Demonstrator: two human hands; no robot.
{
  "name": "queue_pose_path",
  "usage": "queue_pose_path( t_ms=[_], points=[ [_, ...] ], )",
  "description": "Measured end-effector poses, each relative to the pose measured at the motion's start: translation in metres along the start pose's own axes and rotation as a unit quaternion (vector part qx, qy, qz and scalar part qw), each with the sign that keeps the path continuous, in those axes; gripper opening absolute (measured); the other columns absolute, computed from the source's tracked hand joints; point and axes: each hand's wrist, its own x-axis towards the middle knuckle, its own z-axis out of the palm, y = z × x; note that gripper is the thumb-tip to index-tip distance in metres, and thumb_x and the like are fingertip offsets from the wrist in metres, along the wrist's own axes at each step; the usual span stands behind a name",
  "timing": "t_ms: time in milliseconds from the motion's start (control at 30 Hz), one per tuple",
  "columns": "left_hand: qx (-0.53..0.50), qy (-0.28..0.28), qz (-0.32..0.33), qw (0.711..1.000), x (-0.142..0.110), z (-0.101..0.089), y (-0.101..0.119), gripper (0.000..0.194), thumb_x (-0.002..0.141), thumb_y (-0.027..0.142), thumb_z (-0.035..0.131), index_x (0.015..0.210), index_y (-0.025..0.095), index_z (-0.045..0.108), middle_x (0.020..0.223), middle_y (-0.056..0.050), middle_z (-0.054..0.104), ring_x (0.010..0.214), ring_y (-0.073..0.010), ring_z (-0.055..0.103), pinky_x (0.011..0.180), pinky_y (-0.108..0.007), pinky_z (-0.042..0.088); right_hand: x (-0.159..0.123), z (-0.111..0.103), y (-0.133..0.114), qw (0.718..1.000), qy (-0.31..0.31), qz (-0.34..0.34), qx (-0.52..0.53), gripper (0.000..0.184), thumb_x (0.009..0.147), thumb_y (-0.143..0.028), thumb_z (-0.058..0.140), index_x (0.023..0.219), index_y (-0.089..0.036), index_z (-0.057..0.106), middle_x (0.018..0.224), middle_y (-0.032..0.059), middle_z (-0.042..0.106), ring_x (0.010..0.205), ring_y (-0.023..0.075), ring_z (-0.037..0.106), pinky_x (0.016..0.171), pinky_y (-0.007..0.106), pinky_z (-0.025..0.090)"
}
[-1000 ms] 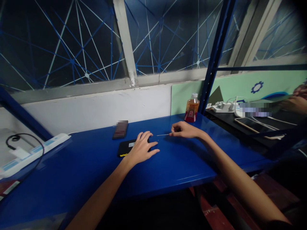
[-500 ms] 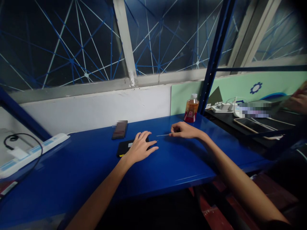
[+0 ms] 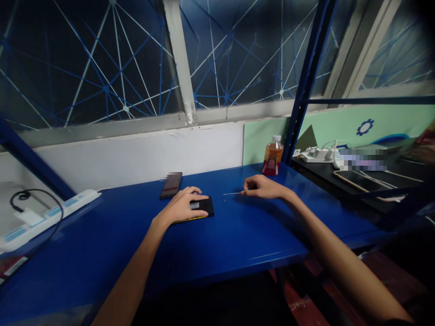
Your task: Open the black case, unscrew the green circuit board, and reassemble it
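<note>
My left hand [image 3: 183,204] rests over a flat black case [image 3: 210,206] with a pale label and a yellow lower edge. Its fingers are spread, and they cover the case's left part. To the right, my right hand [image 3: 260,186] is closed in a pinch on a thin metal rod [image 3: 231,194], which points left toward the case. The rod's other end is hidden in the fingers. Between the hands, a tiny shiny speck [image 3: 224,200] lies on the blue table [image 3: 238,240], too small to name.
Behind my left hand lies a dark phone [image 3: 171,184]. A bottle of orange drink [image 3: 272,156] stands at the back right. At the left is a white power strip [image 3: 50,219] with a black cable. Another person's blurred hand [image 3: 426,151] is over the black table at far right.
My left hand has shifted left across the black case, uncovering its right end. My right hand still holds the thin rod in nearly the same place. The view has shifted slightly.
</note>
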Motion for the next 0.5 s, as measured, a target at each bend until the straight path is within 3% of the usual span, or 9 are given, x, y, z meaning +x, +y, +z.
queue_pose_path(
  t_ms=[233,500],
  points=[
    [0.089,0.023,-0.003,0.996,0.006,0.012,0.02,0.049,0.093,0.059,0.034,0.124,0.031,0.06,0.116,-0.008,0.057,0.103,-0.0262,0.053,0.085,-0.038,0.041,-0.001,0.0,-0.003,1.0,-0.001,0.004,-0.001,0.033,0.076,-0.048,0.06,0.073,-0.015,0.059,0.059,-0.0003,0.054,0.054,0.0104,0.044,0.05,0.024,0.03],
    [0.179,0.042,-0.102,0.978,0.006,0.02,0.009,0.058,0.096,0.057,0.022,0.129,0.023,0.057,0.102,-0.014,0.061,0.097,-0.0301,0.054,0.079,-0.039,0.041,0.0,0.001,-0.003,1.0,-0.005,0.002,-0.011,0.032,0.077,-0.046,0.06,0.074,-0.015,0.059,0.06,0.0008,0.055,0.055,0.0108,0.045,0.05,0.025,0.03]
  ],
)
